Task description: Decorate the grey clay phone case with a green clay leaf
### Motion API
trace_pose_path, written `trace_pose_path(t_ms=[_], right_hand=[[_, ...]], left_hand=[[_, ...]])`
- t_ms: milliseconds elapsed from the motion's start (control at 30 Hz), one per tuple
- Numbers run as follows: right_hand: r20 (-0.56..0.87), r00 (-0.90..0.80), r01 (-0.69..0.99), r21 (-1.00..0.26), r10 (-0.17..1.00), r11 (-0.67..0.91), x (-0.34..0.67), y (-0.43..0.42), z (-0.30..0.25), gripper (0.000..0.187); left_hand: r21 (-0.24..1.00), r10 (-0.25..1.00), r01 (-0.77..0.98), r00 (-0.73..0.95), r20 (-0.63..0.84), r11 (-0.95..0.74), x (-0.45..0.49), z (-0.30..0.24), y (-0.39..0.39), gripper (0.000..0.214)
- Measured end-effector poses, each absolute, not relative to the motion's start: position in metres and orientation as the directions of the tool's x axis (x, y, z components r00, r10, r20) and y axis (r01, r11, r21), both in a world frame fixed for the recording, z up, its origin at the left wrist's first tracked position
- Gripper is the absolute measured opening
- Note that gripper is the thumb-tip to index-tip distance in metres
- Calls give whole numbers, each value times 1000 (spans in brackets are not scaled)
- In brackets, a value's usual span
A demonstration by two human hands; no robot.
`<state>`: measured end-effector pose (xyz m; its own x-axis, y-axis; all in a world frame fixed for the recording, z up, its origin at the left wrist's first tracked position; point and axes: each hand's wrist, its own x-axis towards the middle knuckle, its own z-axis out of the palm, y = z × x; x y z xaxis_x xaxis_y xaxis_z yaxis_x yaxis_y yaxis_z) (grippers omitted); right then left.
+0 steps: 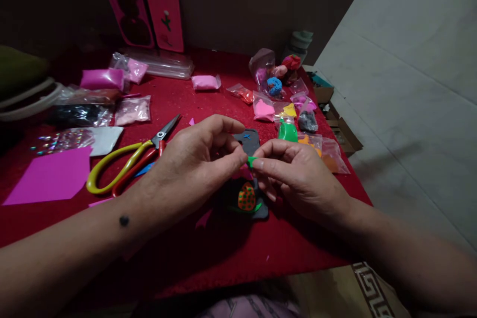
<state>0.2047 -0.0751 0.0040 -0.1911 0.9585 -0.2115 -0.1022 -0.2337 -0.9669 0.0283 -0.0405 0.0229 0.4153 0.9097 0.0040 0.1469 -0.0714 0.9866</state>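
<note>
Between the fingertips of my left hand point(208, 151) and my right hand point(294, 166) is a small piece of green modelling clay point(251, 161). Thumb and forefinger of each hand pinch it from opposite sides. Directly beneath lies a dark grey phone case point(263, 212), partly covered by my hands. On the case sit an orange oval with green spots point(246, 197), a green strip below it and a small blue shape near the top. A bit of pink shows under my fingers.
Yellow-and-red-handled scissors point(137, 156) lie left of my left hand, by a magenta paper sheet point(50, 174). Clay packets, including a green one point(287, 130), spread along the right and back of the red cloth point(208, 261). Two pink phone cases point(164, 7) lean on the wall.
</note>
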Motion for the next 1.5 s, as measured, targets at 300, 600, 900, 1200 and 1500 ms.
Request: trace_pose_path(t_ms=[300,600,900,1200,1500], right_hand=[[-217,-190,-111,-964,958,-240,203,-76,5,20],[-215,-195,-110,-965,957,-239,204,-75,6,18],[-198,-183,-125,-967,963,-223,208,-75,4,21],[-198,-171,-84,-973,965,-214,205,-76,5,21],[-225,-213,-115,-960,951,-254,209,-77,4,17]], left_hand=[[996,906,90,423,-22,-17,32,18,-43,36],[998,902,38,429,-56,44,31,20,-41,33],[998,898,10,436,-56,57,30,17,-41,32],[997,887,-26,459,-54,75,29,18,-42,34],[992,876,-83,481,-44,96,30,20,-40,32]])
